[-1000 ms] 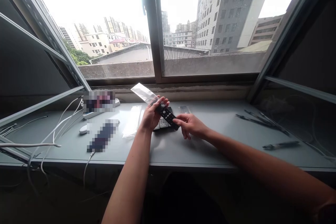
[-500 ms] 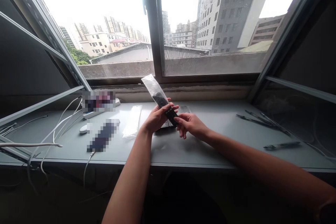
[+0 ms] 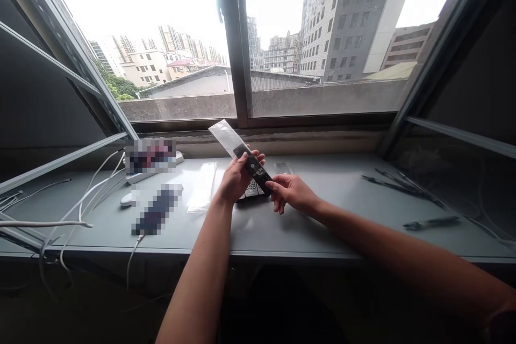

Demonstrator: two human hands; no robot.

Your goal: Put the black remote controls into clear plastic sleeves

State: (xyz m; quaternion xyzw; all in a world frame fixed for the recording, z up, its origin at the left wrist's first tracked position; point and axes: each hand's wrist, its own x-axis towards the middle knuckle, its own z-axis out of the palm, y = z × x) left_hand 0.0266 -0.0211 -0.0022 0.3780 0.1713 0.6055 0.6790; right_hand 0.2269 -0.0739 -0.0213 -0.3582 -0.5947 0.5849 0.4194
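A black remote control is held up at a slant over the desk, its upper end inside a clear plastic sleeve that sticks out empty beyond it. My left hand is wrapped round its upper part, thumb on the front. The fingertips of my right hand pinch its lower end. Beneath my hands lie dark items with buttons, partly hidden. Left of them, a stack of clear plastic sleeves lies flat on the desk.
On the grey desk, a blurred phone-like object, a white mouse-shaped item and white cables lie left. Several dark pens are at right. Behind my right hand is a small clear packet. Metal shelf frames flank the window.
The remote and its sleeve have tilted further left and lower at the upper end. My left thumb has moved up along the remote, uncovering more of its buttons.
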